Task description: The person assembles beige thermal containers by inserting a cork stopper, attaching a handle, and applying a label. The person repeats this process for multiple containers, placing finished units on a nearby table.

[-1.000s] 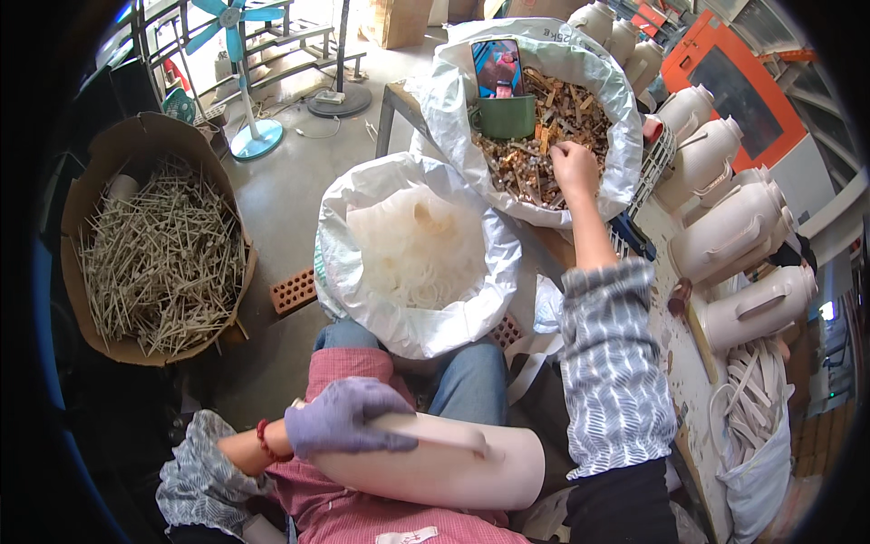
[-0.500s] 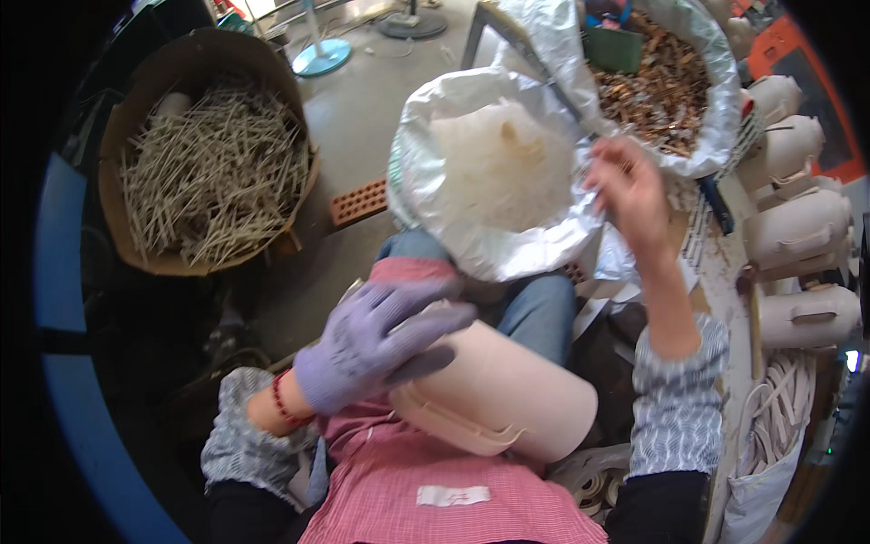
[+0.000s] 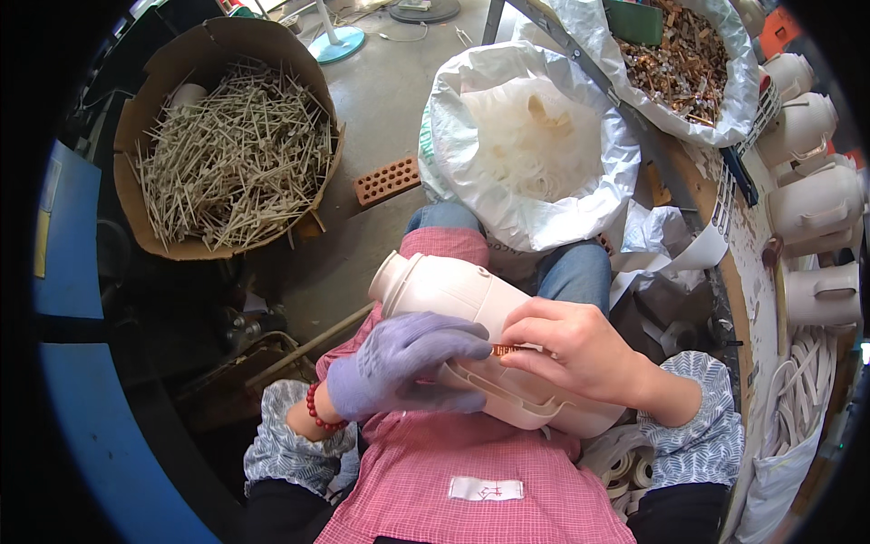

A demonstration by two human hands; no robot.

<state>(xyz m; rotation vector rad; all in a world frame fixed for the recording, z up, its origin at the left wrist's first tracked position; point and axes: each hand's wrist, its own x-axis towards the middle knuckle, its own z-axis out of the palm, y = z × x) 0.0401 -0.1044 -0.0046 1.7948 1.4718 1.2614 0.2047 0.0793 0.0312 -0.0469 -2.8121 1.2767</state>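
Across my lap lies a pale pink-white plastic jug shell (image 3: 462, 295), tilted, its necked end toward the upper left and its handle (image 3: 507, 403) facing me. My left hand (image 3: 408, 358), in a purple knitted glove, is closed round the shell near the handle's upper end. My bare right hand (image 3: 580, 349) pinches a small copper-coloured strip (image 3: 507, 349) between thumb and fingers, just above the handle. One end of the strip meets the gloved fingertips. Whether it touches the shell is hidden by my fingers.
Before my knees stands a white sack (image 3: 535, 163) of translucent plastic pieces. Behind it, another sack (image 3: 680, 63) holds copper-coloured bits. A cardboard box (image 3: 136, 213) of thin sticks is at left, beside a perforated brick (image 3: 387, 179). More jug shells (image 3: 820, 199) line the right-hand bench.
My right hand has come down from the sack's rim to the jug shell, now pinching the copper-coloured strip. My left fingers have closed in near the handle. The shell's necked end now shows.
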